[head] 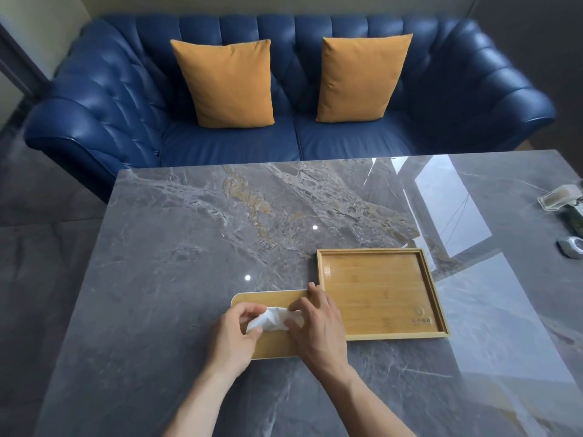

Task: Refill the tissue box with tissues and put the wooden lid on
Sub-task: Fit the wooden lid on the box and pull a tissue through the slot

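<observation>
A white tissue box with its wooden lid (268,299) on top sits near the front of the grey marble table (195,234). A crumpled white tissue (273,318) sticks up from the middle of the lid. My left hand (233,335) pinches the tissue's left end between thumb and fingers. My right hand (318,329) lies over the lid's right half, fingertips touching the tissue's right end. The box's sides are mostly hidden under the lid and my hands.
An empty bamboo tray (381,291) lies right beside the box, touching its right end. Small items, a clear container (560,197) and a round white object (571,246), sit at the table's right edge. A blue sofa (284,134) with two orange cushions stands beyond the table.
</observation>
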Demonstrator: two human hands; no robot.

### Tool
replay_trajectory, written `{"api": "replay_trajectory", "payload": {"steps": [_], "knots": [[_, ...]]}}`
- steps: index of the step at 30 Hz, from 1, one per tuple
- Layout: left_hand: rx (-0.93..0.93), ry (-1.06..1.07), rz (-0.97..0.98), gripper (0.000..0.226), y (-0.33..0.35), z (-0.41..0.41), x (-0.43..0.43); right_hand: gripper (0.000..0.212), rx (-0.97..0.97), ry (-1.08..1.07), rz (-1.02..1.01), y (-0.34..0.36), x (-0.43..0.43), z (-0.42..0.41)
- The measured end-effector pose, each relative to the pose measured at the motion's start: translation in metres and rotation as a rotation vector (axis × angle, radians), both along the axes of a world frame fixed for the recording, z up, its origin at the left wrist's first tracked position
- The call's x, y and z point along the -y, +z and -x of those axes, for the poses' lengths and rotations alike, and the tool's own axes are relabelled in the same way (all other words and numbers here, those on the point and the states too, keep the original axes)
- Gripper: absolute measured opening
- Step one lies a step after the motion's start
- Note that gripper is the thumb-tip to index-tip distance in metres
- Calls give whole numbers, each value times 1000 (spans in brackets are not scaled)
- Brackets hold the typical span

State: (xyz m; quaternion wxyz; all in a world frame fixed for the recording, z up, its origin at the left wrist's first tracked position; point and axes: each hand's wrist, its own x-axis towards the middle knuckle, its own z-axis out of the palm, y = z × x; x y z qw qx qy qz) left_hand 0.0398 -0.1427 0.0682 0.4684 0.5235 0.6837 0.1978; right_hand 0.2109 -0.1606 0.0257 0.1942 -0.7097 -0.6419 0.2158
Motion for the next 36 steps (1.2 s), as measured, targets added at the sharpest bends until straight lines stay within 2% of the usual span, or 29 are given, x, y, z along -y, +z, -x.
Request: {"api": "replay_trajectory", "payload": {"steps": [2, 5, 9, 13, 17, 20, 21, 23, 24, 27, 31, 33, 36], "knots": [[-116, 27, -71, 31, 1, -1, -1, 10, 10, -17, -27, 0, -4, -2], [-258, 21, -189, 21, 4, -1, -5, 10, 20, -8, -19, -2, -7, -3], [-303, 43, -222, 13, 9, -3, -10, 3, -13, 3, -19, -3, -9, -5], [-118, 196, -109, 14, 10, -4, -17, 7, -62, -3, -40, 4, -12, -7], [335, 444, 167, 11, 14, -5, -23, 42, -78, -2, -131, 18, -1, -4], [376, 460, 237, 14, 15, -2, -24, 61, -81, 72, -132, 20, 11, 0], [371, 461, 236, 14, 15, -1, -24, 60, -77, 92, -125, 19, 13, 0], [358, 445, 223, 14, 15, 1, -23, 41, -50, 105, -153, 15, 14, 0], [347, 418, 210, 14, 16, 1, -21, 32, -41, 99, -169, 14, 14, 0], [254, 294, 69, 14, 20, 2, -14, 24, -62, 99, -209, 18, 13, -3], [-135, -132, -287, 64, 25, 14, 3, 26, -41, 201, -209, 24, 18, -7], [-298, -356, -380, 81, 23, 18, 13, 30, -49, 231, -180, 24, 22, -7], [-422, -476, -498, 63, 9, 22, 22, 26, -55, 263, -167, 23, 29, -6]]}}
